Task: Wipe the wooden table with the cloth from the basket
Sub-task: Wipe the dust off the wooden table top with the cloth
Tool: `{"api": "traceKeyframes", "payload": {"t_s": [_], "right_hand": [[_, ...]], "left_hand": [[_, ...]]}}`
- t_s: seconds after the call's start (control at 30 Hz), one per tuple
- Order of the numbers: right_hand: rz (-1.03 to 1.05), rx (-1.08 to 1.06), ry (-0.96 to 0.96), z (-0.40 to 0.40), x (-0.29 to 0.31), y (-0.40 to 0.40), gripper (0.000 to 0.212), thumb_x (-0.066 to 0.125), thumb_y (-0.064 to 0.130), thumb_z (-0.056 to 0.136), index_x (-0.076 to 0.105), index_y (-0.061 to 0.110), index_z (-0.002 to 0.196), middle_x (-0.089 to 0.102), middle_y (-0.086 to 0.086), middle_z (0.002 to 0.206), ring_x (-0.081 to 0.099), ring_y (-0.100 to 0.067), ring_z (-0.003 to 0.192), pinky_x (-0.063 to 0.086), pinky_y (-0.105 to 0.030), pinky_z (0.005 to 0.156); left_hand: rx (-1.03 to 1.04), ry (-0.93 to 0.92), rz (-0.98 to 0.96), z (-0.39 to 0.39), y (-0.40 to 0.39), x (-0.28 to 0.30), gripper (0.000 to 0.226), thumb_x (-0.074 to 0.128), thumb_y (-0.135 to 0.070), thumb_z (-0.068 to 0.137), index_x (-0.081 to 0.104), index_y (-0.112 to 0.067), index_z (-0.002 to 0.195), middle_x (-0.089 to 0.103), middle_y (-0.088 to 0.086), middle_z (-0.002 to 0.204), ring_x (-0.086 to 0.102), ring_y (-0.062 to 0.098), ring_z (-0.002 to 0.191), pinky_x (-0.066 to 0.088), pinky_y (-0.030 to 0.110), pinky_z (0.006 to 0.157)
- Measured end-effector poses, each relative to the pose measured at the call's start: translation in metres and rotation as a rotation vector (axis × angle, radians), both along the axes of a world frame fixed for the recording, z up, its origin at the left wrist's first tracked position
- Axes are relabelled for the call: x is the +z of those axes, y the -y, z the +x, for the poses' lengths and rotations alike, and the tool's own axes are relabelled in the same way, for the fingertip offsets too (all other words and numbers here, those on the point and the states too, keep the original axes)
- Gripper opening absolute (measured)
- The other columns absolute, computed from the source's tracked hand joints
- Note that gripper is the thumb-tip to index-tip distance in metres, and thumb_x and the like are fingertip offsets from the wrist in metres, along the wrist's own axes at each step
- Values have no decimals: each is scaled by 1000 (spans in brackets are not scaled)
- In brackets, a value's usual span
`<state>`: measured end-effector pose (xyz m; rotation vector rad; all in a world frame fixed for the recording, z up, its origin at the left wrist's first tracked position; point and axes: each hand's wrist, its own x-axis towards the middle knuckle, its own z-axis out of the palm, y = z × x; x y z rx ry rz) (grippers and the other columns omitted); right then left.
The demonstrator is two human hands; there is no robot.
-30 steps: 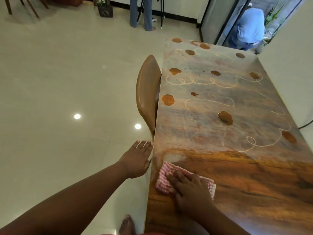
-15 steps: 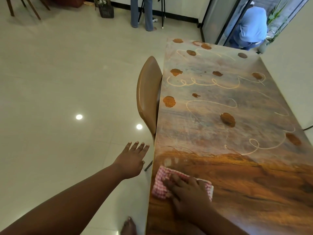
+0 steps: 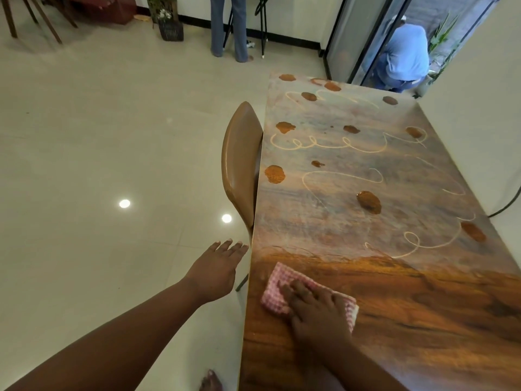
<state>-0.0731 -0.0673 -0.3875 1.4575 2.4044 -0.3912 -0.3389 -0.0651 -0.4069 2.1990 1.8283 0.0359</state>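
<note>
A long wooden table (image 3: 423, 320) runs from the lower right toward the far wall. Its near part shows clean brown grain; the far part is dusty grey with several brown blotches and pale curly lines. A folded pink-and-white checked cloth (image 3: 275, 289) lies near the table's left edge. My right hand (image 3: 315, 309) presses flat on the cloth with fingers spread. My left hand (image 3: 218, 266) hovers off the table's left side with fingers straight, holding nothing. No basket is in view.
A brown padded chair (image 3: 241, 170) is tucked against the table's left edge. Glossy tile floor (image 3: 98, 165) spreads to the left. A standing person's legs (image 3: 228, 26) and a crouching person in blue (image 3: 403, 57) are at the far end. My foot (image 3: 210, 380) shows below.
My right hand has slid the cloth a little along the near left part of the table. My left hand shifted slightly left of the table edge, still open.
</note>
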Motion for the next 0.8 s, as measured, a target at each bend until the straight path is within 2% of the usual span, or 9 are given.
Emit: {"api": "traceKeyframes", "payload": {"t_s": [0.07, 0.17, 0.27, 0.33, 0.43, 0.5, 0.57, 0.67, 0.8], "right_hand": [[21, -72, 13, -4, 4, -27, 54, 15, 54, 93, -1, 48, 144, 6, 10, 159, 16, -30, 141, 10, -56, 109], [31, -83, -32, -43, 9, -49, 54, 19, 50, 96, 7, 41, 148, 10, 5, 159, 12, -33, 143, 8, -58, 111], [38, 95, -58, -60, 7, -44, 54, 21, 48, 95, 10, 43, 147, 14, 5, 159, 11, -34, 143, 3, -59, 111], [36, 185, -49, -47, 6, -44, 54, 20, 50, 93, 8, 48, 145, 16, 9, 158, 14, -31, 142, 5, -59, 110], [-5, 141, -17, -17, 6, -56, 53, 19, 52, 93, 1, 53, 142, 12, 13, 158, 17, -30, 140, 15, -57, 109], [11, 92, 32, -9, 6, -73, 52, 18, 54, 95, 1, 52, 144, 10, 12, 158, 23, -32, 137, 25, -54, 106], [40, 28, 35, -24, 7, -88, 53, 18, 51, 96, 3, 47, 146, 9, 8, 159, 25, -34, 136, 29, -54, 103], [37, -19, -9, -63, 5, -99, 55, 19, 48, 97, 5, 39, 149, 9, 3, 159, 17, -36, 140, 19, -57, 109], [26, 194, -79, -65, 2, -95, 57, 16, 52, 90, 11, 44, 147, 12, 8, 159, 12, -31, 141, 9, -57, 109]], "left_hand": [[-9, 66, 51, 6, 1, 4, 56, 37, -16, 96, 25, -17, 151, 31, 5, 157, 24, 23, 145, 16, 35, 118], [21, 133, 111, 16, 0, 9, 55, 43, -19, 95, 33, -17, 149, 38, 5, 153, 30, 24, 143, 21, 35, 116], [4, 111, 117, 21, -3, 11, 59, 41, -23, 94, 26, -15, 151, 31, 6, 156, 23, 25, 145, 16, 35, 118], [15, 95, 104, 22, -6, 12, 62, 38, -25, 95, 19, -16, 153, 23, 5, 159, 15, 24, 148, 11, 34, 118], [90, 93, 90, 24, -8, 13, 62, 37, -29, 97, 14, -18, 153, 19, 3, 161, 10, 22, 149, 8, 34, 119], [133, 81, 68, 27, -8, 13, 61, 34, -34, 98, 12, -19, 153, 16, 3, 161, 8, 22, 149, 7, 36, 119], [172, 50, 37, 32, -9, 12, 62, 29, -41, 100, 8, -19, 154, 11, 4, 162, 4, 23, 149, 5, 38, 119], [231, 30, -5, 41, -11, 7, 63, 20, -45, 101, 0, -19, 154, 3, 5, 163, -2, 25, 149, 2, 41, 119], [257, 44, -14, 48, -12, 2, 66, 13, -46, 97, -9, -17, 153, -7, 7, 163, -12, 25, 148, -4, 41, 119]]}}
